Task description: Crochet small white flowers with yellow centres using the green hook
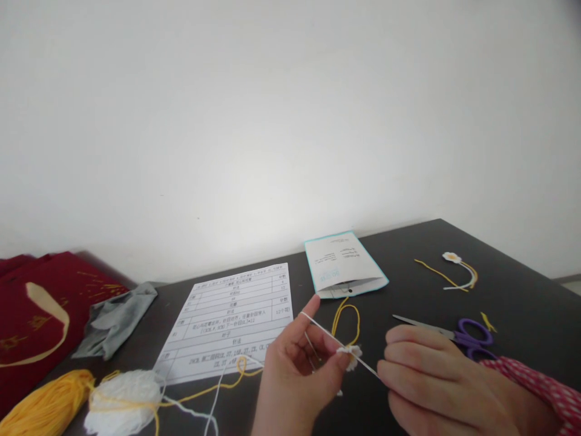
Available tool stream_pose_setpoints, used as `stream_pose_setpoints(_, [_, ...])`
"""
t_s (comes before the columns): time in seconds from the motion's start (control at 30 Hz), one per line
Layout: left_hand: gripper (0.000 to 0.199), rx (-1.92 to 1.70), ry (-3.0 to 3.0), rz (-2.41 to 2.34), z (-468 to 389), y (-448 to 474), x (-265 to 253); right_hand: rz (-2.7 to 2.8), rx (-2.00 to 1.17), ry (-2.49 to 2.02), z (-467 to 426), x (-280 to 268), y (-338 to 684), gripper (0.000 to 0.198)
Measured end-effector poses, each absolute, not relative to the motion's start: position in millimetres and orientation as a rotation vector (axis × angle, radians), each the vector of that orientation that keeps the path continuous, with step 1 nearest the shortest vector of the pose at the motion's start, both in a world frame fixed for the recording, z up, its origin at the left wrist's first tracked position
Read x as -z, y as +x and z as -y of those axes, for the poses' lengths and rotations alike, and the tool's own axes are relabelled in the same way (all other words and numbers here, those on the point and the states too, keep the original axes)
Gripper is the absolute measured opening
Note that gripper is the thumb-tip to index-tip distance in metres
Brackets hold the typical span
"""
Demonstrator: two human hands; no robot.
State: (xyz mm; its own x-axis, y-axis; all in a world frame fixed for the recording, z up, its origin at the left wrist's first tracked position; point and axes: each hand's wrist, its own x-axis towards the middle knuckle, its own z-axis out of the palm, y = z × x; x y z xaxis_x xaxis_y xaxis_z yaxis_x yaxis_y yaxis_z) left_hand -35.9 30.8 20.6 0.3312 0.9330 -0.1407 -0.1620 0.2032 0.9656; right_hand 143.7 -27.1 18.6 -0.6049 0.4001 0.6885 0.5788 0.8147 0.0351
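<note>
My left hand (302,363) is closed, its thumb and fingers pinching a small white crochet piece (352,356). White yarn (323,329) runs over the raised left index finger and down past the piece. A thin metallic rod (312,346) shows between the left fingers; most of it is hidden. Yellow yarn (357,321) loops up behind the piece. To the right, my right hand (426,375) is closed on the taut white strand (370,369); its fingertips are hidden from view.
Purple-handled scissors (460,336) lie beside the right hand. A finished crochet flower (452,258) sits farther back. Behind are a printed sheet (227,321) and a white packet (338,260). At left lie white yarn (124,402), yellow yarn (49,402), grey cloth (115,318) and a red bag (40,303).
</note>
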Motion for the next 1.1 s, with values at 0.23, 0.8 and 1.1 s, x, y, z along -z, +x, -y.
stream_pose_setpoints(0.23, [0.061,-0.912,1.259,-0.925,-28.6,-36.0,-10.8,1.891,-0.027,-0.914,32.3,-18.6,131.0,0.041])
stream_pose_setpoints(0.8, [0.047,-0.267,0.567,-0.549,-41.7,-41.8,-15.3,0.765,-1.185,-0.983,12.8,-20.3,113.5,0.06])
stream_pose_setpoints(1.1, [0.049,-0.446,0.68,-0.687,-43.8,-42.5,-12.9,0.515,-1.434,-0.854,11.9,-8.9,111.4,0.05])
